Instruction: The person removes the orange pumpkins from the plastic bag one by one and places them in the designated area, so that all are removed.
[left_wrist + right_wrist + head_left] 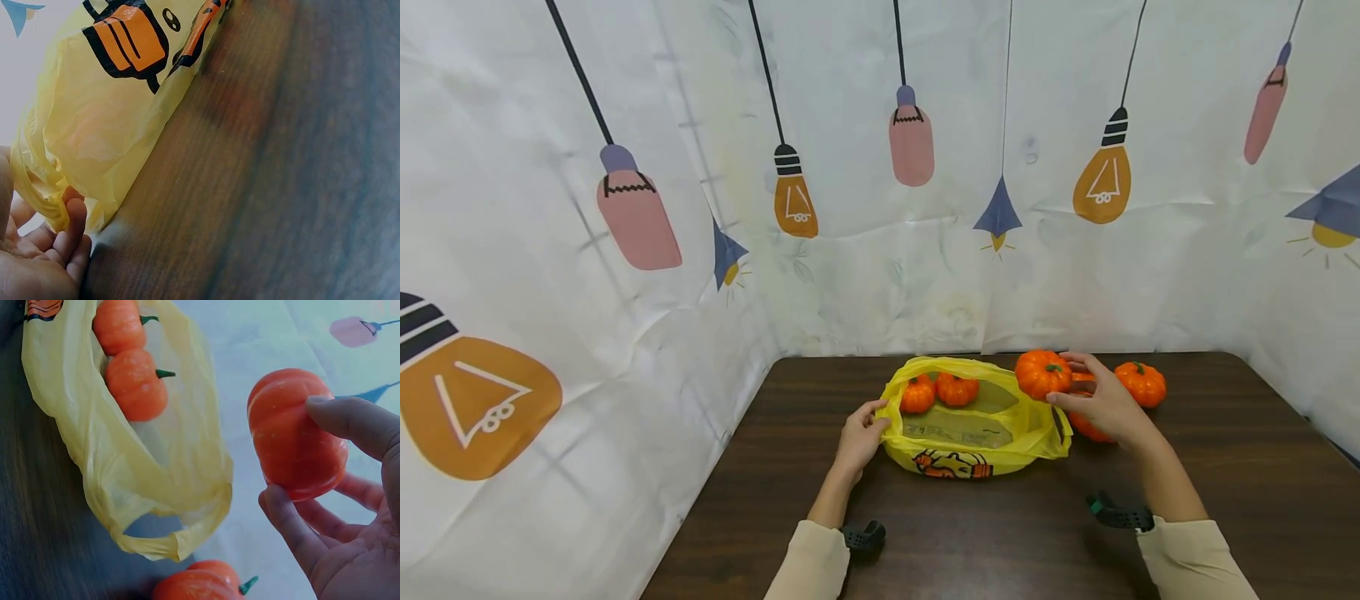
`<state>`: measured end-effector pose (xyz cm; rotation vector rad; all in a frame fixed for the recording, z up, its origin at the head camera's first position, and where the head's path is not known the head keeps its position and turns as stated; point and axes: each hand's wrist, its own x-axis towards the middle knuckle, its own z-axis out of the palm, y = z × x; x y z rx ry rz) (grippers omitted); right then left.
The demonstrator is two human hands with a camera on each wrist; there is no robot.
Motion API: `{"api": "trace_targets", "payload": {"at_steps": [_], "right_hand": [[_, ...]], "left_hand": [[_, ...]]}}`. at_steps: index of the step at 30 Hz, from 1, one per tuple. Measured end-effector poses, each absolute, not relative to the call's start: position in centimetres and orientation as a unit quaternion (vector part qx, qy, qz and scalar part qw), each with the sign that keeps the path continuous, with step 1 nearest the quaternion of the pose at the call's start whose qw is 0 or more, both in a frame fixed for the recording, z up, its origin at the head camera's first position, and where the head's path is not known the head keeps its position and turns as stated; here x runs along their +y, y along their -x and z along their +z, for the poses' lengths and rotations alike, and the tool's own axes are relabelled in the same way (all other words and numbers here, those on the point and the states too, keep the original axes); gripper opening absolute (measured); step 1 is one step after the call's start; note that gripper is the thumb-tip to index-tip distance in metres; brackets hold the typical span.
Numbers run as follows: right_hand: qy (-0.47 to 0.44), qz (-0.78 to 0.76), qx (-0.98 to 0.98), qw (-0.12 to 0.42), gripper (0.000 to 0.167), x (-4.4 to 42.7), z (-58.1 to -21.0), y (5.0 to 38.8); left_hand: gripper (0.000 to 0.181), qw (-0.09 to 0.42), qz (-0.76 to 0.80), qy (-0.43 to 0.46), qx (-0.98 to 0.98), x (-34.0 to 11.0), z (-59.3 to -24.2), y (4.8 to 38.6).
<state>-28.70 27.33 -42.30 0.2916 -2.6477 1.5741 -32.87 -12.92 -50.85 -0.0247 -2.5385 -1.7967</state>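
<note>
Orange and ribbed, a small pumpkin [1042, 374] is held raised by the right hand [1101, 400] at the right end of a yellow plastic bag [1026, 457], apart from the bag in the right wrist view. Grip: the thumb presses on one side and the fingertips support the other, pinching the pumpkin with the palm clear of it. The right forearm slants forward and to the left from the lower right corner.

The left hand [859, 435] pinches the bag's left rim; the left wrist view shows a bunched fold of plastic between thumb and curled fingers. The left forearm reaches forward, leaning slightly to the right. Both arms wear pale sleeves [812, 562], each with a dark wrist band [865, 537] nearby.

The bag rests on the table with its mouth open upward; an orange-and-black print [953, 464] marks its front. Inside, toward the back left, lie a left pumpkin [917, 394] and a right pumpkin [957, 389], side by side. Outside, to the right, are a near pumpkin [1092, 427], partly covered by the right hand, a part-hidden pumpkin [1082, 377] behind it, and a far pumpkin [1141, 384] beyond the wrist.

Support: a dark wood-grained table [970, 533]. Background: white hanging fabric [865, 283] printed with lamps and bulbs.
</note>
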Motion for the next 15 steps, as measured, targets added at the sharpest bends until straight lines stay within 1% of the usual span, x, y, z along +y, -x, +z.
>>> {"api": "trace_targets", "payload": {"at_steps": [10,15], "right_hand": [[-0.084,0.5,-0.861,0.029,0.085,28.7,-42.0,28.4],[-0.065,0.513,-0.856,0.025,0.088,29.9,-41.8,28.0]], "left_hand": [[0.037,0.015,-0.577,0.011,-0.817,-12.8,-50.8,32.9],[0.037,0.015,-0.578,0.012,-0.816,-12.9,-50.9,32.9]]}}
